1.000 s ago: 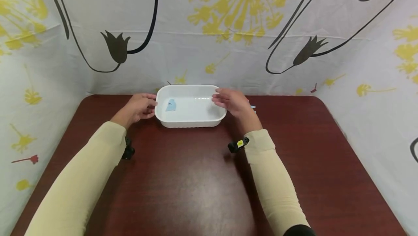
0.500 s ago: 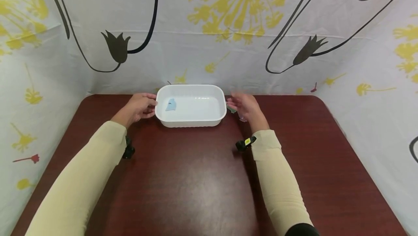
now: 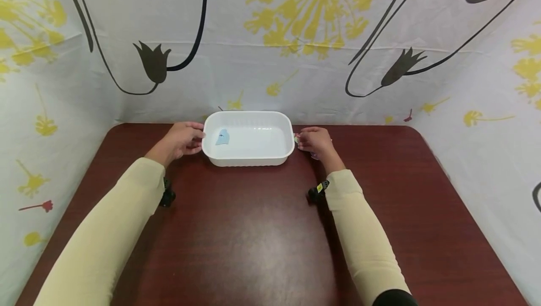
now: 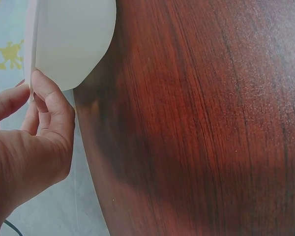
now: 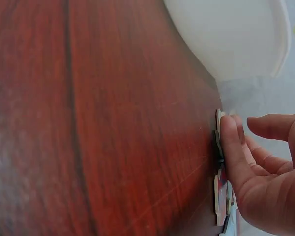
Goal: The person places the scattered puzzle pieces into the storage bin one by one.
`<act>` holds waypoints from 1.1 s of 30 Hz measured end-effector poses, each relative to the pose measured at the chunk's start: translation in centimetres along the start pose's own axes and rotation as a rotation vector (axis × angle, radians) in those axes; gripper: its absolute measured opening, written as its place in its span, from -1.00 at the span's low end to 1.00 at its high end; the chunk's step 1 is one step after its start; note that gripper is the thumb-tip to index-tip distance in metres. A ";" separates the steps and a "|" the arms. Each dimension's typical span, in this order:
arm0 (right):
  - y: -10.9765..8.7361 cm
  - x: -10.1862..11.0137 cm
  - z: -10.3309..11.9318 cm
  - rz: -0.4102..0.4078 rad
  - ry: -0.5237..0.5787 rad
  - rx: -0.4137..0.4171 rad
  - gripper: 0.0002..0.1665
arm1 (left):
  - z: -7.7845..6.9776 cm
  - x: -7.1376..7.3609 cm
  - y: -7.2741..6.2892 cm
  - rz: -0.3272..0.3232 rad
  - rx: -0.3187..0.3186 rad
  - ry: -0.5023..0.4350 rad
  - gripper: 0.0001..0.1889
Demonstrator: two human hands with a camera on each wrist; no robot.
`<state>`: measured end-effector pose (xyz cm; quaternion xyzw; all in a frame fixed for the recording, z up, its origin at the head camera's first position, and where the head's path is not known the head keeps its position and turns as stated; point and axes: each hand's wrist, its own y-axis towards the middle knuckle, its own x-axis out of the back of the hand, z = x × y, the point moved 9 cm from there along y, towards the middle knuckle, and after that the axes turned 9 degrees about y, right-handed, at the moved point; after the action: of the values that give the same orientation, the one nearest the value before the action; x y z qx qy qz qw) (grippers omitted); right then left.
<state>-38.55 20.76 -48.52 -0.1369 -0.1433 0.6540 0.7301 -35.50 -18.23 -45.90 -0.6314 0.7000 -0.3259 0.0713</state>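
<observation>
A white plastic tub stands near the table's far edge, a flat light-blue piece lying inside at its left. My left hand holds the tub's left end; in the left wrist view, thumb and fingers pinch its rim. To the right of the tub, my right hand reaches over several thin flat pieces on the table. In the right wrist view its fingers touch the pieces from above, the thumb held apart. The hand hides most of these pieces in the head view.
The dark red-brown table fills the lower view. Behind it and at both sides hangs a white cloth printed with yellow and dark flowers. A small black camera sits at the right wrist.
My right hand has moved from over the tub's right side out to the right and down onto the flat pieces. The left hand and the tub have kept their places.
</observation>
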 end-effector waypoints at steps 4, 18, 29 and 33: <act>0.0 -0.4 0.3 -0.015 -0.129 0.045 -0.53 | 0.0 0.0 0.1 0.009 -0.006 0.002 -0.53; 0.2 -0.7 0.9 -0.142 -0.453 0.139 -0.56 | 0.0 -0.1 -0.1 0.017 -0.023 0.000 -0.53; -0.6 -0.9 1.9 -0.138 -0.624 0.143 -0.79 | -0.1 -0.2 -0.2 0.017 -0.032 0.010 -0.54; -0.9 -1.1 2.1 -0.124 -0.651 0.150 -0.75 | -0.2 -0.2 -0.3 0.018 -0.037 0.010 -0.54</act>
<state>-38.61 19.57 -46.29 0.1422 -0.3284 0.6266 0.6923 -35.29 -18.00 -45.67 -0.6247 0.7118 -0.3157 0.0590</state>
